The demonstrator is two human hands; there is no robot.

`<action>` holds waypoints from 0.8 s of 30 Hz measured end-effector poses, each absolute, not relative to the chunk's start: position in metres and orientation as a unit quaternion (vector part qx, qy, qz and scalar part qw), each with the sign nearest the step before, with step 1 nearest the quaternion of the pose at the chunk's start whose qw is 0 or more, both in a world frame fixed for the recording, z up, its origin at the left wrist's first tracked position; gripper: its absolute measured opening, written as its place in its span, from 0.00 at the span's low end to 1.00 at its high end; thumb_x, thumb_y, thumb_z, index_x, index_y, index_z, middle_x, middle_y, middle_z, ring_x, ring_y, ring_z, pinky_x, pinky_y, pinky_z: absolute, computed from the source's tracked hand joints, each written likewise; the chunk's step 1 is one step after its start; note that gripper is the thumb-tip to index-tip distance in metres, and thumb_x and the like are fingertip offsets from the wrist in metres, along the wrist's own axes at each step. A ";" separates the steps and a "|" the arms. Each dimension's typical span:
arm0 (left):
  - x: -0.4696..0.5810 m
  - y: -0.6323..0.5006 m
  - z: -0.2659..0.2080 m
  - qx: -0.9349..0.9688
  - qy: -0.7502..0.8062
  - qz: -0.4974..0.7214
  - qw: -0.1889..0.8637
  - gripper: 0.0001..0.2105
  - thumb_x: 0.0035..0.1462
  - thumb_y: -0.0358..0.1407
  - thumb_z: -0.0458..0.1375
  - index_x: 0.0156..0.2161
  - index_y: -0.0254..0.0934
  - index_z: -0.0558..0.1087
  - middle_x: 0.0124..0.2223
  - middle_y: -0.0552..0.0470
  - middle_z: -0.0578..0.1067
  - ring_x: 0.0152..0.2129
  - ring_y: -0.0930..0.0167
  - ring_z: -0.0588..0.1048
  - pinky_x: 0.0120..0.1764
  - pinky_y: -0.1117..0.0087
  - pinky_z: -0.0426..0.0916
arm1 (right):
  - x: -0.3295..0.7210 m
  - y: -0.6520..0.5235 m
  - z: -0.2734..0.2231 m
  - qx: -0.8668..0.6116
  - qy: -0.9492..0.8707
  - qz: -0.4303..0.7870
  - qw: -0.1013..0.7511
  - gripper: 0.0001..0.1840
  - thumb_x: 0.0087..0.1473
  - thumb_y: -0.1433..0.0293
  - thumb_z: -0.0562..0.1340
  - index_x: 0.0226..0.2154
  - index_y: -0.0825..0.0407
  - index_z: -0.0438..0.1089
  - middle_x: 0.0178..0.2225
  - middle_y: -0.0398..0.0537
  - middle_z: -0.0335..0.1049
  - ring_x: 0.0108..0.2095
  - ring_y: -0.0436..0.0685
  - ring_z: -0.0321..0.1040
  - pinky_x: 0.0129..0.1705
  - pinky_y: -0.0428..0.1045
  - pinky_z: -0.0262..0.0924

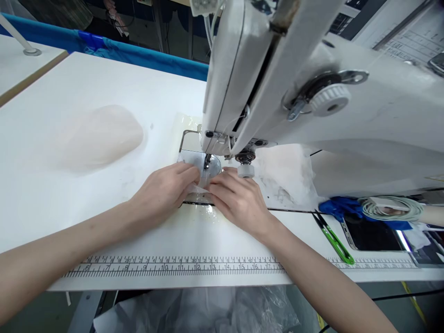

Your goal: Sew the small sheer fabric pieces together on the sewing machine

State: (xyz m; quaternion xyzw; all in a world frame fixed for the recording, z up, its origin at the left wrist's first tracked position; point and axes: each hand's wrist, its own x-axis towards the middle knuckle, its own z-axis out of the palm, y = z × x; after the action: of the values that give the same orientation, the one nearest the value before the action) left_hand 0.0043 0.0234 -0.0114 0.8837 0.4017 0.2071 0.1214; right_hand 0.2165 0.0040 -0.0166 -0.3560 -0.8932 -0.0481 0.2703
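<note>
A thin, whitish, see-through piece of fabric (197, 188) lies between my two hands, just in front of the needle area of a white sewing machine (225, 78). My left hand (166, 187) pinches the fabric's left side, beside the metal needle plate (194, 158). On the right, my right hand (239, 196) has its fingers bent over the fabric, below the machine head. The presser foot (207, 162) stands between the fingertips of both hands. How far the fabric reaches under the foot is hard to make out.
A pale beige rounded piece (107, 134) lies on the left of the white table. Sheer white material (284, 173) sits under the machine arm. Green snips (335, 240), a phone (374, 233) and coiled cable (388, 208) are at right. A ruler strip (173, 266) lines the front edge.
</note>
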 end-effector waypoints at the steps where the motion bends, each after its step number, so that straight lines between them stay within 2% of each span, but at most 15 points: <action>1: 0.004 0.025 -0.010 0.874 0.414 0.208 0.150 0.11 0.60 0.24 0.42 0.35 0.36 0.66 0.31 0.54 0.69 0.24 0.73 0.67 0.25 0.72 0.60 | 0.216 0.004 -0.017 -0.366 -0.885 -0.054 0.282 0.10 0.62 0.73 0.58 0.31 0.52 0.74 0.33 0.45 0.77 0.32 0.52 0.69 0.40 0.50 0.63; 4: 0.004 0.030 -0.005 0.867 0.420 0.189 0.191 0.14 0.60 0.29 0.43 0.45 0.37 0.69 0.37 0.53 0.72 0.26 0.73 0.70 0.28 0.72 0.62 | 0.216 0.005 -0.015 -0.395 -0.864 -0.062 0.306 0.11 0.63 0.72 0.58 0.33 0.50 0.75 0.31 0.43 0.77 0.31 0.51 0.69 0.38 0.49 0.61; 7: 0.003 0.036 -0.002 0.877 0.409 0.152 0.203 0.16 0.64 0.41 0.46 0.49 0.42 0.73 0.37 0.54 0.71 0.24 0.74 0.70 0.27 0.72 0.61 | 0.216 0.007 -0.013 -0.410 -0.850 -0.064 0.323 0.13 0.65 0.71 0.56 0.34 0.50 0.76 0.27 0.43 0.77 0.30 0.51 0.70 0.34 0.48 0.59; 10: 0.002 0.042 0.000 0.875 0.406 0.138 0.225 0.18 0.64 0.48 0.48 0.43 0.43 0.77 0.35 0.54 0.70 0.22 0.75 0.67 0.26 0.72 0.59 | 0.215 0.012 -0.016 -0.433 -0.837 -0.049 0.332 0.16 0.66 0.68 0.55 0.32 0.50 0.77 0.25 0.43 0.75 0.31 0.51 0.70 0.34 0.48 0.58; 13: 0.000 0.048 0.000 0.867 0.398 0.149 0.259 0.21 0.66 0.48 0.47 0.34 0.43 0.79 0.33 0.54 0.70 0.23 0.75 0.68 0.27 0.72 0.60 | 0.215 0.015 -0.021 -0.444 -0.825 -0.050 0.345 0.18 0.66 0.64 0.56 0.29 0.50 0.76 0.22 0.41 0.73 0.28 0.50 0.68 0.33 0.47 0.56; 16: -0.002 0.049 -0.001 0.876 0.379 0.155 0.255 0.22 0.66 0.49 0.47 0.32 0.42 0.80 0.33 0.53 0.71 0.23 0.76 0.67 0.26 0.72 0.60 | 0.216 0.013 -0.022 -0.432 -0.829 -0.053 0.353 0.15 0.65 0.66 0.57 0.31 0.51 0.77 0.22 0.39 0.73 0.27 0.49 0.68 0.32 0.47 0.55; 18: -0.004 0.047 -0.004 0.897 0.360 0.160 0.201 0.21 0.66 0.48 0.47 0.34 0.44 0.80 0.34 0.53 0.72 0.20 0.77 0.66 0.24 0.71 0.58 | 0.216 0.010 -0.020 -0.423 -0.840 -0.044 0.336 0.13 0.65 0.68 0.58 0.32 0.51 0.76 0.25 0.39 0.75 0.28 0.49 0.69 0.32 0.48 0.55; 20: -0.006 0.042 -0.007 0.924 0.325 0.174 0.101 0.17 0.66 0.46 0.49 0.39 0.46 0.80 0.35 0.52 0.73 0.20 0.76 0.65 0.22 0.71 0.55 | 0.217 0.005 -0.017 -0.412 -0.857 -0.044 0.306 0.11 0.64 0.70 0.59 0.32 0.50 0.76 0.31 0.40 0.78 0.32 0.50 0.70 0.34 0.49 0.56; 22: -0.006 0.036 -0.010 0.945 0.267 0.187 -0.016 0.13 0.66 0.41 0.50 0.45 0.46 0.78 0.34 0.51 0.74 0.23 0.72 0.68 0.22 0.69 0.56 | 0.218 0.000 -0.015 -0.396 -0.871 -0.065 0.282 0.09 0.61 0.72 0.61 0.31 0.51 0.75 0.38 0.41 0.79 0.38 0.53 0.71 0.39 0.50 0.59; 24: -0.005 0.030 -0.011 0.949 0.222 0.193 -0.113 0.12 0.66 0.37 0.52 0.49 0.43 0.75 0.36 0.51 0.77 0.28 0.69 0.71 0.26 0.67 0.60 | 0.218 -0.003 -0.015 -0.381 -0.880 -0.092 0.269 0.08 0.59 0.74 0.62 0.30 0.51 0.75 0.41 0.41 0.79 0.41 0.55 0.72 0.44 0.51 0.60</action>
State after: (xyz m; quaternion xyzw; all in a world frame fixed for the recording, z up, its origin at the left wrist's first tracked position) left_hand -0.0050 0.0295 -0.0114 0.9491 0.2220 0.1928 -0.1132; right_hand 0.2180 -0.0028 -0.0145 -0.3811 -0.8797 -0.0920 0.2692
